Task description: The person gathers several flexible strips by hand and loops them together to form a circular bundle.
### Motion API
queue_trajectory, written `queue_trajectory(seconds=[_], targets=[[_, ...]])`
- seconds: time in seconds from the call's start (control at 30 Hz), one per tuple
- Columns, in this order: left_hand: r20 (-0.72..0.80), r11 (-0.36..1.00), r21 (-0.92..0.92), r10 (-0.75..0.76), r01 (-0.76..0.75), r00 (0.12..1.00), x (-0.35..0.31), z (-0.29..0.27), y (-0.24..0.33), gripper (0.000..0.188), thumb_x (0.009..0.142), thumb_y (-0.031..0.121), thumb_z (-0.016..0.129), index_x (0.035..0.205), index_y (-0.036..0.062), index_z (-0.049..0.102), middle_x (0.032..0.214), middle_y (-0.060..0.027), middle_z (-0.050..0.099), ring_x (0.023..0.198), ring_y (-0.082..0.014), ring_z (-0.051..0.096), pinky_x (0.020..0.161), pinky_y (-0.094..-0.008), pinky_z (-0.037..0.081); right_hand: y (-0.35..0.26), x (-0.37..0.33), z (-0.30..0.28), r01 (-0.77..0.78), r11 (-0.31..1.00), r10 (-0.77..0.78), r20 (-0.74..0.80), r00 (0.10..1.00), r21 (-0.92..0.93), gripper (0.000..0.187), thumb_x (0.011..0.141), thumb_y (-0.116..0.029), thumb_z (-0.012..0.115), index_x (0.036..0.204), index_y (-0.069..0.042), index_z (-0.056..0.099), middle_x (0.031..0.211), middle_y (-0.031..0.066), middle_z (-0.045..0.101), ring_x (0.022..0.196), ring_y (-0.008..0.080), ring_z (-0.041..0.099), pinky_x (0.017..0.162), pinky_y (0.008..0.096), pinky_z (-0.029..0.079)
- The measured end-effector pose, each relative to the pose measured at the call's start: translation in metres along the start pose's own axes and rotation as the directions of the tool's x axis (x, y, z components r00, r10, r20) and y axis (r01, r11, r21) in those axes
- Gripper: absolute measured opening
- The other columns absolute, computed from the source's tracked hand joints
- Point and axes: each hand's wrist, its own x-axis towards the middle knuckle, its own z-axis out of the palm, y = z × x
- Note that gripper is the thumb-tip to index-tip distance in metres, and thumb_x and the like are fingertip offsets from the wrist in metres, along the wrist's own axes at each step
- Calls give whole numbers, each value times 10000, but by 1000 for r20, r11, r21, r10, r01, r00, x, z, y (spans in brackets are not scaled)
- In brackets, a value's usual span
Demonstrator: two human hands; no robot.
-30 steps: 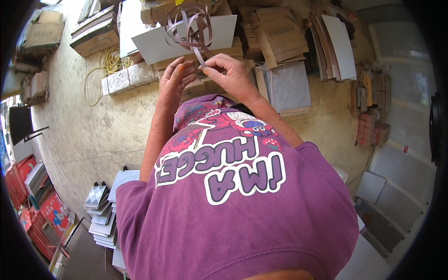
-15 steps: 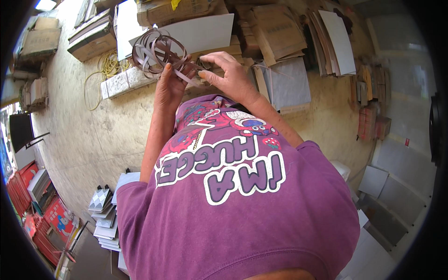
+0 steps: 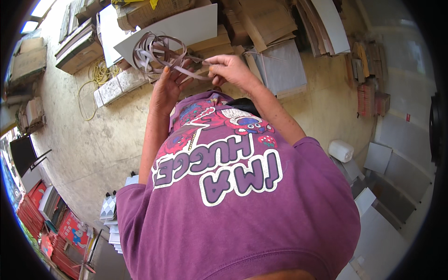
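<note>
My left hand (image 3: 167, 91) holds a loose, tangled coil of flat brown-mauve strapping band (image 3: 156, 52), its thumb against the lower loops and its fingers curled behind them. A length of the band runs from the coil across to my right hand (image 3: 233, 72). There the thumb and forefinger are pinched together on it. Both hands are raised in front of my body, a short gap apart. The lower loops hide part of the left fingers.
Beyond the hands lie a white board (image 3: 186, 32), cardboard boxes (image 3: 266, 21) and a grey-white slab stack (image 3: 284, 72). Left of them are a wrapped white bundle (image 3: 120, 86) and tangled yellow cord (image 3: 100, 74) on the floor. A white jug (image 3: 341, 150) stands at the right.
My right hand has drawn slightly right, away from the coil, and the stretch of band between the hands shows longer. The view has shifted a little.
</note>
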Motion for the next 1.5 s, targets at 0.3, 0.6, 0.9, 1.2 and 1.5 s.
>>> queue_trajectory(seconds=[0.3,0.6,0.9,1.2,1.5], targets=[[-230,968,117,-192,223,954,3,-37,-21,494,920,299,483,1317,31,363,1237,-143,515,1054,-240,556,891,-375,457,10,-9,-100,-44,999,47,-294,954,17,285,852,-118,553,1106,9,579,836,71,622,644,108,617,574,237,522],[-371,941,154,-229,303,900,5,-29,-34,462,901,290,506,1268,21,429,1069,-110,593,877,-203,595,776,-327,490,102,-27,-172,-91,931,265,-483,835,353,242,854,-104,558,1061,21,581,804,59,604,640,117,602,576,250,528],[-387,926,137,-276,352,879,7,-26,-43,408,914,273,492,1250,48,442,1054,-88,601,888,-192,590,795,-324,483,185,-23,-217,-20,768,431,-494,755,640,156,840,-71,539,949,30,587,755,81,611,654,161,607,580,281,537],[-422,939,100,-258,328,869,5,-19,-58,371,915,251,499,1228,58,448,1048,-74,594,901,-179,579,798,-318,476,195,-18,-237,-45,760,432,-452,780,648,155,837,-56,530,953,31,583,758,86,613,647,165,606,584,290,538],[-527,966,65,-181,252,830,-11,-28,-91,428,896,297,524,1227,33,459,1022,-99,607,846,-185,594,753,-307,494,193,-6,-253,-184,785,472,-380,795,592,181,844,-61,534,995,24,586,759,73,607,650,154,598,595,287,537]])
